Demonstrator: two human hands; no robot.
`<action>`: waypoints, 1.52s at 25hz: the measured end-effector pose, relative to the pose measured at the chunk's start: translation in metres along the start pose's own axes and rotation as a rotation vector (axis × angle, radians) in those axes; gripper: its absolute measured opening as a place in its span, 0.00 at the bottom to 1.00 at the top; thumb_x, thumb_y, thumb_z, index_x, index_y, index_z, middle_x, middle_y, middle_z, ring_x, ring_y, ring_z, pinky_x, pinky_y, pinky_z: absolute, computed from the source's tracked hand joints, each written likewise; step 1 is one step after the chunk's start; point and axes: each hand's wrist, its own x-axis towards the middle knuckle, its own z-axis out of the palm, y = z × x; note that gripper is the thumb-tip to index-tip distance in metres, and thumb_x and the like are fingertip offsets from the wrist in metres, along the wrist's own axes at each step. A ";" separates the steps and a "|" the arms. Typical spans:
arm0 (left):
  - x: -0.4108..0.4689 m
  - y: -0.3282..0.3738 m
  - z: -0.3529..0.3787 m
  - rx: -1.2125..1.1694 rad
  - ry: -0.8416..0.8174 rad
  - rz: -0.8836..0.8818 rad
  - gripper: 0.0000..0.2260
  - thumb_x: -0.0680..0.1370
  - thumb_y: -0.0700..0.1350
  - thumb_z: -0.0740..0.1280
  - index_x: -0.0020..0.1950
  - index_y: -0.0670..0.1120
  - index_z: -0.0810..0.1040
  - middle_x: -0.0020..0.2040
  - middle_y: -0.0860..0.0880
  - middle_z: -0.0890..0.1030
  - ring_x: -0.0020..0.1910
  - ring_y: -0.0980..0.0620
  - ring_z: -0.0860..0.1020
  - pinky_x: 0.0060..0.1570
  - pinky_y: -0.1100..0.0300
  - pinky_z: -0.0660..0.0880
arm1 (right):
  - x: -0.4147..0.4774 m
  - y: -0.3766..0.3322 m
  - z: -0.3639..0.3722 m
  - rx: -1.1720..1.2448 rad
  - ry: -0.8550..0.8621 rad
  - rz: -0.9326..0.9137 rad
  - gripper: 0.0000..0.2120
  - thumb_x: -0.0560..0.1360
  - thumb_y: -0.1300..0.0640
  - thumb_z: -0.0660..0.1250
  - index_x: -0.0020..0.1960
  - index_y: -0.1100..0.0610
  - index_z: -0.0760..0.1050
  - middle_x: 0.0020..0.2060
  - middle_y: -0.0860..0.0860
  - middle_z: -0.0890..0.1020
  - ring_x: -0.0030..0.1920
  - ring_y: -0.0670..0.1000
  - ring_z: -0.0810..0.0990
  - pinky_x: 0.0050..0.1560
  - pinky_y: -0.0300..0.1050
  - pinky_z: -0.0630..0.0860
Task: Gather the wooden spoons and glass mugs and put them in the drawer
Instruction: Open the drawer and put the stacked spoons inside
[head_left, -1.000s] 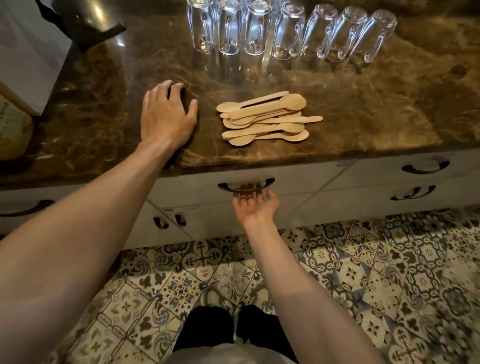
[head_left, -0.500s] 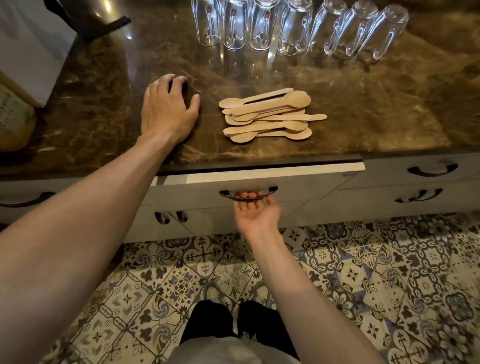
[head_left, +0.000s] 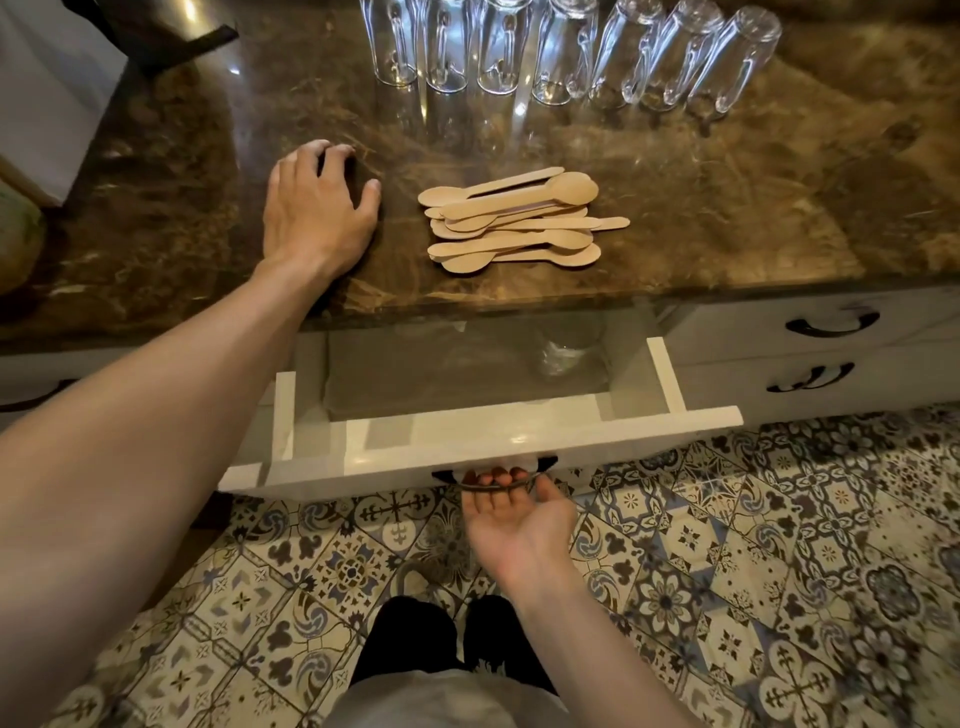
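Observation:
A pile of several wooden spoons (head_left: 514, 221) lies on the brown marble counter (head_left: 727, 208), near its front edge. Behind them stands a row of several glass mugs (head_left: 566, 52), upside down. My left hand (head_left: 314, 208) rests flat on the counter left of the spoons, fingers apart, holding nothing. Below, a white drawer (head_left: 483, 441) stands pulled out, and my right hand (head_left: 519, 512), palm up, has its fingers hooked around the drawer's dark handle (head_left: 493, 480). A clear glass object (head_left: 566, 353) shows dimly at the back of the drawer.
More white drawers with dark handles (head_left: 831, 325) sit to the right. A white sheet (head_left: 52, 93) and a dark object (head_left: 171, 31) stand at the counter's back left. Patterned floor tiles (head_left: 779, 571) and my dark shoes (head_left: 452, 634) are below.
My right hand has pulled the drawer from shut to well out, towards me. My left hand stayed on the counter.

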 end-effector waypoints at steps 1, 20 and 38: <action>-0.001 0.000 0.000 0.001 0.000 0.000 0.24 0.78 0.57 0.56 0.70 0.45 0.67 0.71 0.43 0.67 0.71 0.44 0.62 0.73 0.50 0.56 | -0.002 0.000 -0.007 0.002 0.006 0.001 0.13 0.78 0.52 0.54 0.42 0.59 0.70 0.37 0.55 0.73 0.40 0.52 0.72 0.58 0.47 0.70; -0.003 -0.003 0.003 0.007 -0.010 -0.009 0.25 0.78 0.56 0.54 0.71 0.44 0.66 0.73 0.42 0.66 0.73 0.45 0.61 0.73 0.51 0.53 | -0.042 0.001 -0.097 0.041 0.181 -0.003 0.11 0.74 0.55 0.56 0.44 0.61 0.72 0.35 0.57 0.73 0.40 0.56 0.73 0.58 0.53 0.70; -0.005 0.003 -0.002 0.019 -0.024 -0.022 0.24 0.79 0.55 0.55 0.71 0.44 0.66 0.73 0.42 0.66 0.72 0.44 0.62 0.73 0.49 0.55 | -0.154 -0.100 0.091 -2.247 -0.680 -1.283 0.22 0.66 0.39 0.66 0.58 0.45 0.71 0.51 0.38 0.77 0.50 0.39 0.75 0.51 0.33 0.73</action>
